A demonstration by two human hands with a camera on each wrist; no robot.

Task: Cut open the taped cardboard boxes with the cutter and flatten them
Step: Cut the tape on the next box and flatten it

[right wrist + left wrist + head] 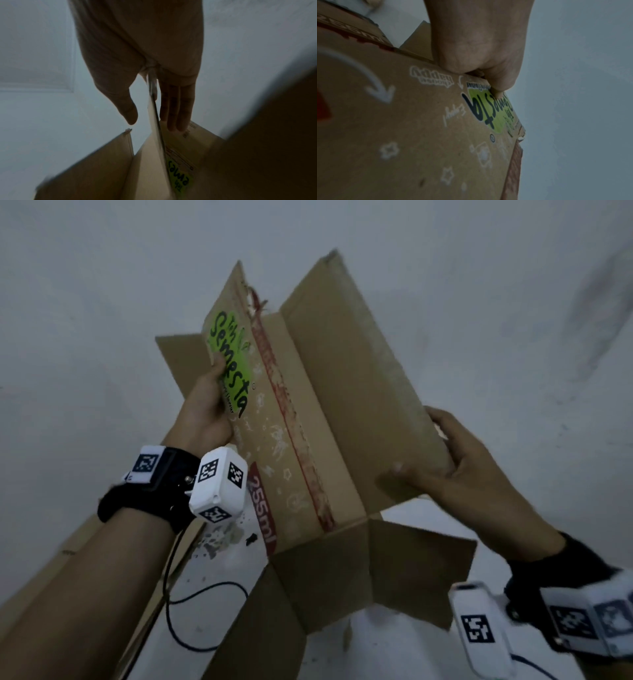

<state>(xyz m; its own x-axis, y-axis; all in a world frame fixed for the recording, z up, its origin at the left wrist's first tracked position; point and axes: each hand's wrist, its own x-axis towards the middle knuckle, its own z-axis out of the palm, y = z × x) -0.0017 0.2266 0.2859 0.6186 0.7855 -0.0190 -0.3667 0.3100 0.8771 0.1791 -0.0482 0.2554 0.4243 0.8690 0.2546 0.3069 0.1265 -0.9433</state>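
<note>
Head view, from the left: a flat sheet of cardboard (pixel 51 587) lies along the lower left edge under the left forearm, and a black cable (pixel 191 611) loops over the pale floor (pixel 102 285) beside it, near some small scraps (pixel 219 539). The left hand (pixel 205 409), wearing a black wrist strap with a white marker cube (pixel 219 484), grips the left panel of the box (pixel 298 419), thumb on the green label (pixel 229 364) printed with black letters, fingers hidden behind the panel. The box is held up in the air between both hands, opened out, its panels spread like a V and its lower flaps (pixel 342 577) hanging loose toward the camera. A red strip of tape (pixel 291 419) runs along the fold between the two raised panels, and a red "255ml" mark (pixel 262 508) sits low on the left panel. The right hand (pixel 455 467) clamps the outer edge of the right panel, thumb on the inner face, fingers wrapped over the far side; its wrist carries a marker cube (pixel 582 621) too. Left wrist view shows the left hand (pixel 479 47) with its thumb (pixel 498 89) pressed on the label (pixel 489 112). Right wrist view shows the right hand (pixel 140 60) straddling the panel edge (pixel 154 115), thumb to one side, fingers (pixel 176 108) laid flat along the other.
</note>
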